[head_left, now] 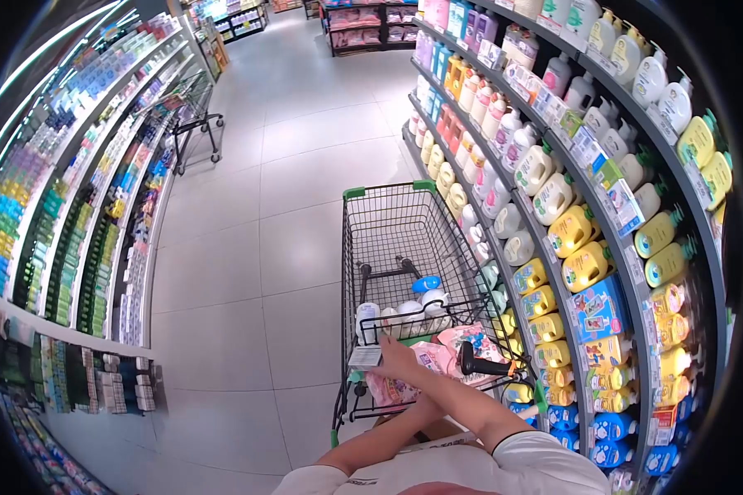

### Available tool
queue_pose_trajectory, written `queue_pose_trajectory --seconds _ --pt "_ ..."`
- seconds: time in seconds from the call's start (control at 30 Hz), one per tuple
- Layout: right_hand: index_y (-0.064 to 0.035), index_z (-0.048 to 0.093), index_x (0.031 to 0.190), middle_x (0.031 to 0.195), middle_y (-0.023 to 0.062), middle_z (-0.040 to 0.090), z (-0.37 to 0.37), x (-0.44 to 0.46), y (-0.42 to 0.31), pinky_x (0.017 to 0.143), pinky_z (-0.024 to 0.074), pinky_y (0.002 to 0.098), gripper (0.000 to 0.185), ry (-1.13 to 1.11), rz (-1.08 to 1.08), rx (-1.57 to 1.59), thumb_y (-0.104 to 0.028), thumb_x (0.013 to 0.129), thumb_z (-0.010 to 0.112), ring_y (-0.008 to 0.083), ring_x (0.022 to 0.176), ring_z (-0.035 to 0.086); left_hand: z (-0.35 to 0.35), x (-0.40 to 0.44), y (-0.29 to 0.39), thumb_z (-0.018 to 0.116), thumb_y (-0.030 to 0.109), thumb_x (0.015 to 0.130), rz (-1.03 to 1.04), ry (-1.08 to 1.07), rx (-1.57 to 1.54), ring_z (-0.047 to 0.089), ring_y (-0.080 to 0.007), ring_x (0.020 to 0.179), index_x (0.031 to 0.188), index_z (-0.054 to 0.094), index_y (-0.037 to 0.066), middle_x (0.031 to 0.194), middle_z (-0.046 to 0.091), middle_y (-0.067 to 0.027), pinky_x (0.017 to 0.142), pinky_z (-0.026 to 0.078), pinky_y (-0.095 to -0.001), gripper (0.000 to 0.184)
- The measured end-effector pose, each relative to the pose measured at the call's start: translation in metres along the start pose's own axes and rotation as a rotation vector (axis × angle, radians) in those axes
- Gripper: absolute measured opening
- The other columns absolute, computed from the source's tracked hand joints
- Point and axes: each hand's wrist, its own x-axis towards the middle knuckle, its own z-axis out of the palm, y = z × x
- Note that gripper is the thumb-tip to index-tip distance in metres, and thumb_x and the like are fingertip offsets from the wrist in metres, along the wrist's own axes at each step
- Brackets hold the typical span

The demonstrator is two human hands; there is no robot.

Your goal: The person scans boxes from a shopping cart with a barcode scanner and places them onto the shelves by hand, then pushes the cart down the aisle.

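My right hand [395, 360] reaches across to the left side of the shopping cart [344, 247], fingers bent around the edge of a pale, flat rectangular item [365, 356]. My left forearm [388, 431] passes under the right one, and the left hand is hidden behind it. Pink patterned packages [437, 356] lie in the near section of the cart, with a black pistol-grip device [479, 361], like a barcode scanner, above them. Just beyond stand a white bottle [367, 318] and several rounded white containers [410, 311]. A blue-capped item [426, 284] lies farther in.
Tall shelves of pump bottles and yellow jugs [571, 231] curve close along the cart's right side. Stocked shelves [82, 181] line the left, with a second cart [191, 124] parked against them. Tiled floor [215, 256] runs between, towards a display of pink packages [357, 18].
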Motion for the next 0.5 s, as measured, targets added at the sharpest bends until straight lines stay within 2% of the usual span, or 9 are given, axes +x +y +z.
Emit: queue_pose_trajectory --seconds 0.13,0.2,0.27,0.3,0.33,0.37,0.43,0.47,0.5 --pt "0.0022 0.049 0.141 0.128 0.0249 0.064 -0.021 -0.016 0.008 0.091 0.0583 0.0504 0.094 0.052 0.029 0.035 -0.048 0.073 0.09 0.0421 0.113 0.069 -0.019 0.016 0.009 0.072 0.029 0.094 0.092 -0.061 0.021 0.065 -0.0358 0.103 0.115 0.067 0.008 0.106 0.066 -0.0166 0.092 0.049 -0.0513 0.031" --pt "0.0013 0.053 0.138 0.125 0.0245 0.065 -0.026 -0.032 0.027 0.09 0.0577 0.047 0.09 0.227 -0.095 0.219 -0.047 0.073 0.092 0.0373 0.109 0.07 -0.022 0.015 0.015 0.07 0.029 0.094 -0.017 0.114 0.227 0.066 -0.0387 0.107 0.117 0.068 0.004 0.11 0.067 -0.0197 0.091 0.05 -0.054 0.033" --pt "0.0011 0.053 0.137 0.119 0.0227 0.066 -0.064 -0.062 0.025 0.088 0.0588 0.0459 0.087 0.201 0.009 0.348 -0.051 0.077 0.089 0.0354 0.104 0.071 -0.028 0.023 0.011 0.073 0.03 0.092 0.211 0.06 0.46 0.066 -0.0398 0.112 0.125 0.065 0.0 0.118 0.068 -0.022 0.094 0.051 -0.0559 0.045" --pt "0.0009 0.053 0.136 0.114 0.0208 0.067 -0.082 -0.081 0.029 0.085 0.0599 0.0447 0.085 0.152 0.046 0.464 -0.055 0.081 0.086 0.0334 0.098 0.072 -0.034 0.029 0.014 0.074 0.031 0.092 0.094 -0.158 0.427 0.066 -0.0404 0.114 0.13 0.062 0.0 0.123 0.067 -0.0221 0.097 0.051 -0.056 0.051" --pt "-0.0018 0.054 0.136 0.112 0.0167 0.067 -0.081 -0.092 0.047 0.08 0.0606 0.0425 0.078 0.238 -0.014 0.595 -0.052 0.085 0.084 0.0291 0.093 0.072 -0.039 0.034 0.015 0.076 0.032 0.091 -0.018 -0.38 0.413 0.067 -0.041 0.115 0.135 0.059 -0.001 0.128 0.066 -0.0222 0.1 0.052 -0.056 0.057" --pt "-0.0046 0.056 0.135 0.111 0.0127 0.066 -0.084 -0.102 0.065 0.076 0.0613 0.0402 0.07 0.335 -0.091 0.709 -0.05 0.089 0.083 0.0248 0.088 0.071 -0.047 0.037 0.02 0.077 0.032 0.09 -0.061 -0.393 0.365 0.067 -0.0412 0.112 0.134 0.059 0.0 0.127 0.066 -0.0214 0.099 0.053 -0.056 0.058" --pt "-0.0082 0.056 0.138 0.109 0.0069 0.064 -0.125 -0.14 0.075 0.067 0.0612 0.0348 0.06 0.215 0.102 1.298 -0.042 0.095 0.079 0.0188 0.089 0.071 -0.068 0.052 0.045 0.079 0.032 0.087 -0.162 -0.423 0.371 0.069 -0.041 0.108 0.131 0.06 0.0 0.123 0.067 -0.0199 0.095 0.056 -0.055 0.057" --pt "-0.0115 0.056 0.142 0.114 0.0059 0.066 -0.137 -0.161 0.083 0.064 0.0607 0.0299 0.056 0.333 0.109 1.481 -0.044 0.099 0.072 0.0161 0.09 0.071 -0.078 0.058 0.058 0.08 0.032 0.086 -0.223 -0.445 0.424 0.069 -0.0406 0.106 0.128 0.062 0.0 0.12 0.068 -0.0192 0.091 0.057 -0.054 0.055" --pt "-0.0137 0.054 0.147 0.123 0.0071 0.069 -0.162 -0.188 0.083 0.064 0.0614 0.0314 0.059 0.357 0.039 1.648 -0.052 0.103 0.062 0.0185 0.095 0.072 -0.082 0.058 0.058 0.08 0.032 0.086 -0.21 -0.468 0.419 0.069 -0.0406 0.106 0.128 0.062 0.0 0.12 0.068 -0.0192 0.091 0.057 -0.054 0.055"
